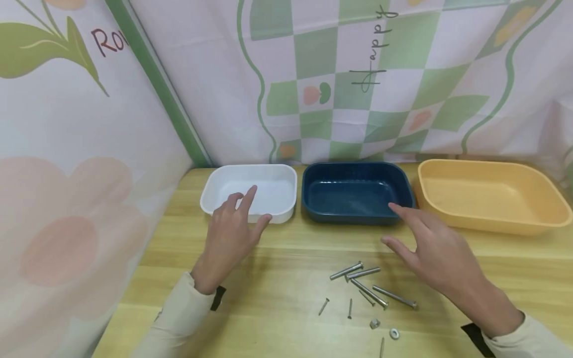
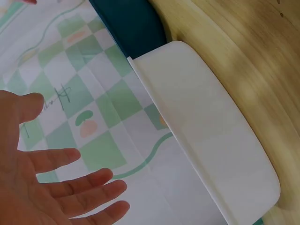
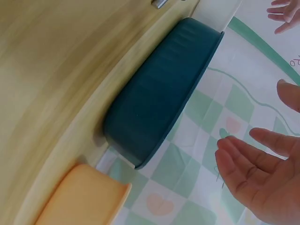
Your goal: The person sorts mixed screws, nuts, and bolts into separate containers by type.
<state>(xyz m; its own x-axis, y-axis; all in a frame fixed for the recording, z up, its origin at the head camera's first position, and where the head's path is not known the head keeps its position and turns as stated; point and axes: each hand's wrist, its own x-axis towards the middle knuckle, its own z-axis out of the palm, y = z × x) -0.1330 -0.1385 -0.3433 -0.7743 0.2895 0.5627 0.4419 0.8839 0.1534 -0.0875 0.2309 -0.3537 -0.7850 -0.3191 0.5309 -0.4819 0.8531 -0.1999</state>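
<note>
My left hand (image 1: 235, 226) hovers with fingers spread just in front of the white tray (image 1: 286, 211), holding nothing; the left wrist view shows its open fingers (image 2: 70, 187) beside the white tray (image 2: 211, 126). My right hand (image 1: 429, 243) is open too, its fingers spread near the front right corner of the dark blue tray (image 1: 313, 206). Close in front of it on the wooden table (image 1: 291, 258) lies a loose group of long bolts (image 1: 371, 286), small screws (image 1: 324, 306), a nut (image 1: 374, 323) and a washer (image 1: 394, 333).
A yellow tray (image 1: 452, 216) stands to the right of the blue one, also seen as the yellow tray (image 3: 82, 199) beside the blue tray (image 3: 159, 93) in the right wrist view. Patterned cloth walls (image 1: 89, 149) close the left and back sides.
</note>
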